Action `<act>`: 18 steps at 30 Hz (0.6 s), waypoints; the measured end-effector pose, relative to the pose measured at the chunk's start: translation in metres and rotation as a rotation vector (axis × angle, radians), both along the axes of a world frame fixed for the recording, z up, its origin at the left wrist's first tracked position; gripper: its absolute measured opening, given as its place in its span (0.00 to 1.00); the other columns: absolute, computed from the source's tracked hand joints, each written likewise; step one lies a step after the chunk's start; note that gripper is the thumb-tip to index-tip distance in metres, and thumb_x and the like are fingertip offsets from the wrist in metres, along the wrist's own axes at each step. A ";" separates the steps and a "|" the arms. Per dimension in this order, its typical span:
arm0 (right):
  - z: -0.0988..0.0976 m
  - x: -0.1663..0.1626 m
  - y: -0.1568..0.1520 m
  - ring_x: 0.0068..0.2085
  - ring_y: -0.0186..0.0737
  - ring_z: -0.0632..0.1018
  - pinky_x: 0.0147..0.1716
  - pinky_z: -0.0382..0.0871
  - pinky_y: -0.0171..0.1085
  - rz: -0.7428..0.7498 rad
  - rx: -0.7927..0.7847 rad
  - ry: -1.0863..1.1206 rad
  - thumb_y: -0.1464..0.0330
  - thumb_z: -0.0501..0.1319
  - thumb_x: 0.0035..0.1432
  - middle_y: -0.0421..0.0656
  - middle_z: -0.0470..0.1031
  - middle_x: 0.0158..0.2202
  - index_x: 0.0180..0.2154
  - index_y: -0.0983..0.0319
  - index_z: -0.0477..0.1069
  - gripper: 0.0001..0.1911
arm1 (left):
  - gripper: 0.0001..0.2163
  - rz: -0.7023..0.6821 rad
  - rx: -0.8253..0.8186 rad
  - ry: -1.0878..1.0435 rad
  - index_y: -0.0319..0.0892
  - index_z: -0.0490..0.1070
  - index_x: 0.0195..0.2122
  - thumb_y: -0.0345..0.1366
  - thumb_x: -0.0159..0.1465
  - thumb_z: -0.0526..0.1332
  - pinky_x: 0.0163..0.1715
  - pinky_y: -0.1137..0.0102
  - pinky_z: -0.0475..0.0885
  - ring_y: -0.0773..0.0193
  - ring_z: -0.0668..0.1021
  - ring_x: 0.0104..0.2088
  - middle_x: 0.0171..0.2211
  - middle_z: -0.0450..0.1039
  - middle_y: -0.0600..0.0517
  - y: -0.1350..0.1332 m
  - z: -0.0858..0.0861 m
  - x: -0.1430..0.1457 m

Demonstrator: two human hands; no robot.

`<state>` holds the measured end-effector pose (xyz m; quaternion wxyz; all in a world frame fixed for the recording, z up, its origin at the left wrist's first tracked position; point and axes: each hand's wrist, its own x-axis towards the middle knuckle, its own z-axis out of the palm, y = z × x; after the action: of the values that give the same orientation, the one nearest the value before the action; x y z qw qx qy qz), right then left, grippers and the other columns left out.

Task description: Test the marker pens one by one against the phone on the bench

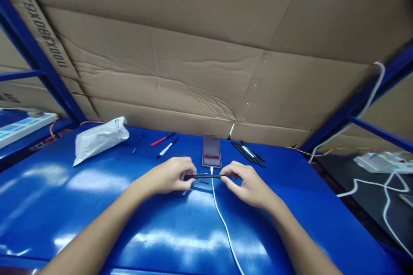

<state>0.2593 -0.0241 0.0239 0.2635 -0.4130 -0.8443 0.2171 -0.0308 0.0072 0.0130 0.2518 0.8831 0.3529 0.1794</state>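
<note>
A slim black pen point(204, 176) is held level between my two hands, a little above the blue table. The fingers and thumb of my left hand point(179, 175) pinch its left end. On its right end, my right hand point(242, 180) closes with thumb and fingertips. Just below the pen lies a small dark piece point(204, 182), too small to name. Behind the pen stands or lies a phone point(212, 157) with a white cable point(222, 219) plugged in, and the cable passes beneath the pen.
Several black pens point(248, 153) lie right of the phone. A red pen point(162, 139) and a black-and-white pen point(167, 147) lie to the left, near a white plastic bag point(100, 140). Cardboard point(167, 73) walls the back. Blue frame posts point(54, 81) flank the table point(106, 197).
</note>
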 end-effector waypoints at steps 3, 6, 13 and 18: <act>-0.005 -0.009 -0.004 0.39 0.42 0.76 0.40 0.68 0.39 0.011 0.040 0.032 0.71 0.61 0.67 0.44 0.79 0.38 0.42 0.59 0.76 0.05 | 0.04 -0.024 0.027 -0.041 0.41 0.77 0.38 0.32 0.63 0.63 0.31 0.74 0.68 0.67 0.75 0.29 0.35 0.72 0.52 -0.001 -0.001 0.001; -0.013 -0.020 -0.007 0.42 0.43 0.76 0.41 0.69 0.40 0.028 0.056 0.064 0.72 0.61 0.67 0.44 0.80 0.39 0.42 0.59 0.76 0.06 | 0.04 -0.039 0.046 -0.036 0.41 0.77 0.38 0.31 0.63 0.64 0.31 0.75 0.69 0.67 0.75 0.29 0.35 0.72 0.52 -0.003 -0.003 0.003; -0.032 -0.033 -0.004 0.40 0.43 0.77 0.40 0.70 0.39 -0.172 0.033 0.251 0.64 0.60 0.69 0.44 0.79 0.41 0.49 0.58 0.73 0.09 | 0.06 0.005 0.068 -0.015 0.42 0.78 0.41 0.34 0.66 0.63 0.34 0.74 0.70 0.66 0.77 0.32 0.38 0.73 0.51 0.004 0.007 -0.008; -0.045 -0.043 -0.006 0.41 0.47 0.74 0.42 0.68 0.42 -0.125 0.221 0.019 0.71 0.56 0.70 0.47 0.78 0.38 0.42 0.61 0.74 0.08 | 0.06 0.087 0.129 -0.009 0.41 0.77 0.40 0.35 0.66 0.61 0.32 0.73 0.70 0.67 0.76 0.29 0.37 0.73 0.51 0.011 0.006 -0.017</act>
<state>0.2164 -0.0296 -0.0214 0.3284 -0.4312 -0.8331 0.1097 -0.0480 0.0180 0.0192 0.1878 0.8805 0.3776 0.2163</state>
